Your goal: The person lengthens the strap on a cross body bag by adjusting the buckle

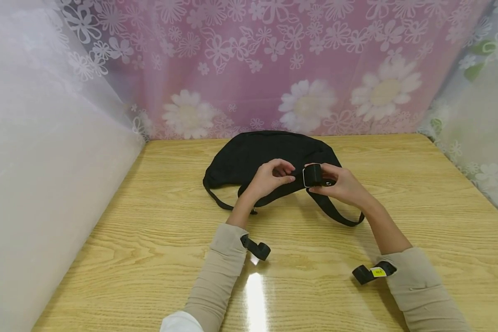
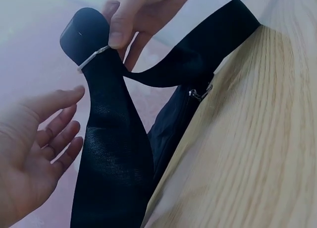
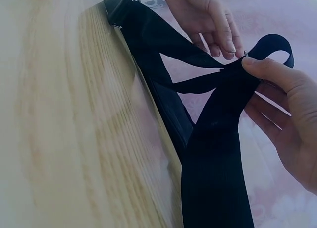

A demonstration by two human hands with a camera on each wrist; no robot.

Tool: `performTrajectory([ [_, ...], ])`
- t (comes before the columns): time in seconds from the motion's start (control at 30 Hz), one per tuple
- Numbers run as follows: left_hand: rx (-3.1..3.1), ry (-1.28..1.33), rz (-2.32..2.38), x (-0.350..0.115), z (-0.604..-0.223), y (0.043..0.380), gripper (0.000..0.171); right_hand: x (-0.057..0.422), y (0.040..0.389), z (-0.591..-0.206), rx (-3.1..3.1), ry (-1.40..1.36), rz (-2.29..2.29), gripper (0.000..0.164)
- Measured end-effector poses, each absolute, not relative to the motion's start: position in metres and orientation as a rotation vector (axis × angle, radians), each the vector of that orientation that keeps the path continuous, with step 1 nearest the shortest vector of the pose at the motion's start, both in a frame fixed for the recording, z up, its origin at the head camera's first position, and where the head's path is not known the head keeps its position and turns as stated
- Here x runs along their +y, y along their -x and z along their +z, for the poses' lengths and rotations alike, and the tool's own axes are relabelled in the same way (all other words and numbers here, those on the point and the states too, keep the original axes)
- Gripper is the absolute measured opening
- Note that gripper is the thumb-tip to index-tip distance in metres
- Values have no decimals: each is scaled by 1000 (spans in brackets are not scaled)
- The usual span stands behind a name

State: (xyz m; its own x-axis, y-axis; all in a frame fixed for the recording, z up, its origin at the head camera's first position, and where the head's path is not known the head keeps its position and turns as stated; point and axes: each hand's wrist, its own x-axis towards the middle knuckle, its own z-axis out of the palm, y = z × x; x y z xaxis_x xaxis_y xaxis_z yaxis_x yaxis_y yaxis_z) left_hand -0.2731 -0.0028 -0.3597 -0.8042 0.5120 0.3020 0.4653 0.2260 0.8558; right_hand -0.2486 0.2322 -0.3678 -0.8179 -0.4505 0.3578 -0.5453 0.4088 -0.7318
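Note:
A black bag (image 1: 269,150) with a long webbing strap (image 1: 334,212) lies on the wooden table. My right hand (image 1: 342,184) pinches the strap beside a metal slider buckle (image 1: 305,178), where the webbing bends into a loop (image 3: 277,42). In the right wrist view the thumb presses on the strap at the buckle. My left hand (image 1: 274,175) is just left of the buckle. Its fingers (image 2: 62,121) are relaxed and hold nothing, close to the strap in the left wrist view. Part of the bag is hidden behind both hands.
A wooden table (image 1: 157,258) spreads under the bag. Behind it hangs a pink floral curtain (image 1: 240,69), and a whitish sheet (image 1: 45,161) closes the left side. Black wrist mounts (image 1: 257,249) stick out from both sleeves.

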Motion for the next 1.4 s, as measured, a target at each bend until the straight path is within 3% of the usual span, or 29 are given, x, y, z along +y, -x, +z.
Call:
performTrajectory([
  [0.13, 2417, -1065, 1581, 2, -380, 288, 28, 231, 250, -370, -2526, -948, 1304, 47],
  [0.43, 2410, -1125, 1356, 10, -390, 288, 60, 217, 249, -377, -2530, -1068, 1036, 47],
  [0.8, 2404, -1073, 1336, 10, -397, 289, 50, 213, 245, -374, -2676, -963, 1097, 58],
  [1.03, 2425, -1097, 1405, 10, -401, 290, 53, 215, 248, -375, -2699, -893, 1136, 43],
  [1.4, 2455, -1066, 1341, 9, -403, 290, 52, 212, 245, -375, -2681, -903, 1112, 41],
])
